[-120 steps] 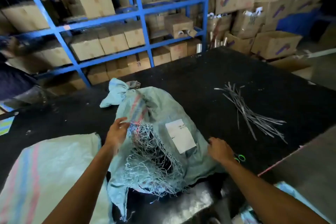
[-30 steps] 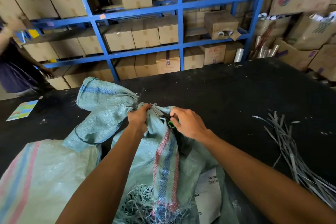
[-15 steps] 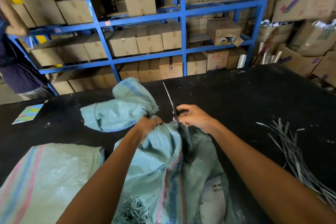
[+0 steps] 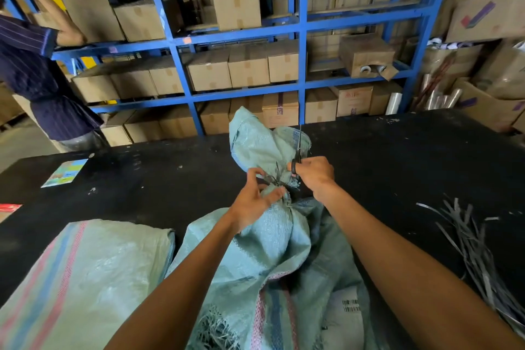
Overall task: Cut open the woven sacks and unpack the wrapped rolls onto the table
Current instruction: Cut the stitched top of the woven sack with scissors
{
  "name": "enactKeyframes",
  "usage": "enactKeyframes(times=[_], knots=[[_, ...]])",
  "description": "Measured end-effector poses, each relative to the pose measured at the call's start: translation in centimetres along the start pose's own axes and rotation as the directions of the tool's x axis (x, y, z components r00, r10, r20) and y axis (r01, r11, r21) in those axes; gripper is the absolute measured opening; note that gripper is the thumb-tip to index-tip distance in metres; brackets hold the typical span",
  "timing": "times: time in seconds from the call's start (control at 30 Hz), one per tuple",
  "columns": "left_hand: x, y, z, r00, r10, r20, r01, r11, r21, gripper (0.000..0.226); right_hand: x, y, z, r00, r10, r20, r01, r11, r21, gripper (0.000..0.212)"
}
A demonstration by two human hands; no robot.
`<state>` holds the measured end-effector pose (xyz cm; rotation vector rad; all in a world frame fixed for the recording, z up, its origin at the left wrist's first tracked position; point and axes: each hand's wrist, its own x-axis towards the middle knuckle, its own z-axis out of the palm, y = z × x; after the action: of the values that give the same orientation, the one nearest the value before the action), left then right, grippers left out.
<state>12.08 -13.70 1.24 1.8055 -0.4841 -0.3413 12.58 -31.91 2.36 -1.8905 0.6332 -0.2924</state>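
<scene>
Your right hand (image 4: 314,175) grips the scissors (image 4: 297,150), blades toward 12 o'clock; the sack (image 4: 272,250) tie (image 4: 274,179) lies at 9 o'clock, beside your loosely curled left hand (image 4: 252,203).

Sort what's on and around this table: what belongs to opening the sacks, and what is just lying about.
In the job:
- tied sack, left hand at its bound neck
- scissors, held blades up in the right hand
- second sack, lying alongside
- table

Lying about:
- cut straps
- colourful card
- shelved cartons
</scene>
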Motion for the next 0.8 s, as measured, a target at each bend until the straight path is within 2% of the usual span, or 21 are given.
enactKeyframes(times=[0.03, 0.1, 0.13, 0.2, 0.27, 0.33, 0.37, 0.43, 0.5, 0.53, 0.63, 0.73, 0.8], knots=[[0.0, -0.1, 0.1, 0.997, 0.064, -0.05, -0.065, 0.997, -0.03, 0.062, 0.2, -0.2, 0.0, 1.0, 0.006, 0.018, -0.006, 1.0, 0.01, 0.034], [0.1, -0.3, -0.2, 0.984, 0.17, -0.054, -0.171, 0.985, -0.009, 0.081, 0.5, -0.4, 0.1, 0.998, 0.014, 0.065, -0.018, 0.998, 0.055, 0.027], [0.1, -0.1, -0.4, 0.978, 0.206, -0.034, -0.205, 0.978, 0.024, 0.082, 0.6, -0.2, 0.2, 0.995, 0.016, 0.096, -0.026, 0.994, 0.103, 0.029], [0.6, -0.2, -0.8, 0.977, 0.208, -0.039, -0.204, 0.975, 0.085, 0.064, 0.3, -0.1, 0.1, 0.987, -0.009, 0.158, -0.023, 0.98, 0.2, 0.041], [0.9, -0.4, -1.1, 0.982, 0.116, -0.151, -0.117, 0.993, 0.003, 0.051, -0.8, -0.6, -0.2, 0.982, -0.083, 0.17, 0.033, 0.96, 0.278, 0.047], [1.3, -0.5, -1.4, 0.964, 0.023, -0.266, -0.052, 0.993, -0.103, 0.052, -2.0, -1.0, -0.6, 0.957, -0.149, 0.249, 0.059, 0.94, 0.337, 0.042], [1.3, -0.4, -1.6, 0.955, -0.007, -0.297, -0.038, 0.988, -0.147, 0.053, -2.7, -1.2, -0.8, 0.914, -0.181, 0.363, 0.045, 0.935, 0.353, 0.039], [1.4, -0.5, -2.0, 0.945, -0.058, -0.321, -0.012, 0.977, -0.212, 0.055, -4.0, -1.1, -0.9, 0.76, -0.215, 0.613, -0.002, 0.943, 0.333, 0.034], [1.3, -0.4, -2.2, 0.944, -0.086, -0.317, -0.002, 0.964, -0.267, 0.055, -5.0, -0.5, -0.8, 0.637, -0.218, 0.739, -0.033, 0.951, 0.309, 0.034], [1.2, -0.3, -2.3, 0.944, -0.099, -0.315, 0.002, 0.955, -0.295, 0.054, -5.2, -0.1, -0.6, 0.614, -0.218, 0.759, -0.044, 0.95, 0.309, 0.038], [1.1, -0.2, -2.3, 0.931, -0.152, -0.332, 0.022, 0.931, -0.365, 0.048, -5.5, 0.8, 0.0, 0.599, -0.225, 0.768, -0.055, 0.946, 0.32, 0.044], [1.1, -0.3, -2.3, 0.91, -0.218, -0.353, 0.031, 0.884, -0.467, 0.032, -5.6, 1.0, 0.1, 0.587, -0.23, 0.776, -0.044, 0.948, 0.314, 0.04], [1.1, -0.5, -2.2, 0.896, -0.25, -0.366, 0.027, 0.855, -0.519, 0.031, -5.6, 1.0, 0.0, 0.583, -0.233, 0.778, -0.025, 0.952, 0.304, 0.038]])
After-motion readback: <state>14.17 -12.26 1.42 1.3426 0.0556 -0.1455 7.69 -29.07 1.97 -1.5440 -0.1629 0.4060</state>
